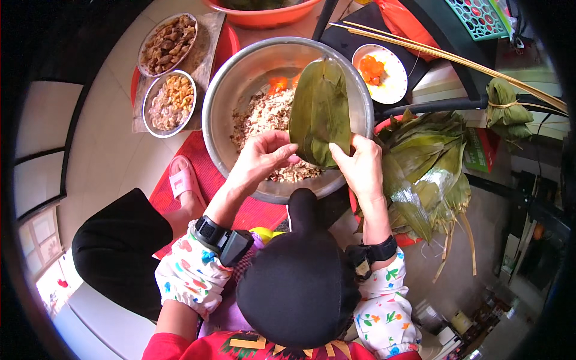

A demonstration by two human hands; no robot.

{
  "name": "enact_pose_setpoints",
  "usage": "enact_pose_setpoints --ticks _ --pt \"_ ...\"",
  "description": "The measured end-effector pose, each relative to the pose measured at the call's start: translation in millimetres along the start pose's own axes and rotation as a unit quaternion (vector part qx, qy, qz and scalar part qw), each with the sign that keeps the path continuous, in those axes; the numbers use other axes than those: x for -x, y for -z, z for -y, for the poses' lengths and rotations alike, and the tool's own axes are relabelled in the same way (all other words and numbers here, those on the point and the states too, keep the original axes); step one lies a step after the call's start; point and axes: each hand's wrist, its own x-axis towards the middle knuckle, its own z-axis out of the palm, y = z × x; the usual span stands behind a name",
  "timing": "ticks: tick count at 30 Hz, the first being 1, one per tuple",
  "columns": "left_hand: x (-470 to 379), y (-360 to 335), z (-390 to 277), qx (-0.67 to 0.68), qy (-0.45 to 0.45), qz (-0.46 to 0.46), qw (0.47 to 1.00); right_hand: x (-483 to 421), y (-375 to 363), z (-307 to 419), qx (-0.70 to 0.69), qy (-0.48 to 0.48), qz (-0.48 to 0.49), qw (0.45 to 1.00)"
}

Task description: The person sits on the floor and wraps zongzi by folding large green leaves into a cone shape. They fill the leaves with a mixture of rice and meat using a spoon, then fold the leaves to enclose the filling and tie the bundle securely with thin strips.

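Broad green wrapping leaves, overlapping and spread flat, are held up over a large metal basin. My left hand pinches their lower left edge, thumb on top. At the lower right edge, my right hand grips them between thumb and fingers. Below in the basin lies a mix of rice and beans, partly covered by the leaves and my hands. Orange salted egg yolks sit at the far side of that mix.
On a wooden board at left stand a bowl of brown meat pieces and a bowl of dried shrimp. A yolk plate, bamboo strips, a tied leaf parcel and a leaf pile are at right.
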Motion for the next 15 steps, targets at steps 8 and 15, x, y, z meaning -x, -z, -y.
enact_pose_setpoints --ticks 8,15 --pt "4 22 -5 0.0 -0.024 0.047 0.999 3 -12 14 -0.059 0.023 0.005 0.998" --pt "3 15 -13 -0.042 -0.015 0.036 0.998 -6 -19 16 0.025 -0.006 0.141 0.99"
